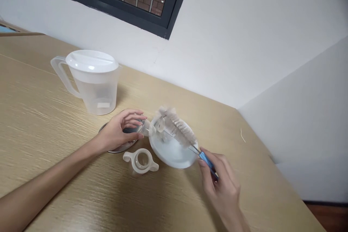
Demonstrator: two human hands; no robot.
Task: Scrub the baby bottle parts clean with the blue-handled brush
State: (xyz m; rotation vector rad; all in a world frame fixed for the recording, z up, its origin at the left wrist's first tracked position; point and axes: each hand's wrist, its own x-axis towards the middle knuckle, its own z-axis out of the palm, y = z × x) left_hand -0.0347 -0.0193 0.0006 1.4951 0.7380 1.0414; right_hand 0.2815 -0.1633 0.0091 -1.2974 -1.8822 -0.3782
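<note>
My right hand point(221, 179) grips the blue handle of a bottle brush point(178, 127). The brush's pale bristles are over a white bowl point(174, 154), which has small clear parts inside. My left hand point(122, 128) is wrapped round a clear, bottle-like container point(143, 127) lying on its side, its narrower end toward the bowl. Beneath that hand is a round metal dish point(119, 149), mostly covered. A translucent ring with two handles point(141, 161) rests on the wooden table in front of the dish and bowl.
Behind my left hand stands a lidded translucent pitcher point(99, 87) with its handle to the left. A thin pale strip point(242, 135) lies on the table point(258, 188) at the right. White walls and a dark-framed window point(165, 25) border the table's back.
</note>
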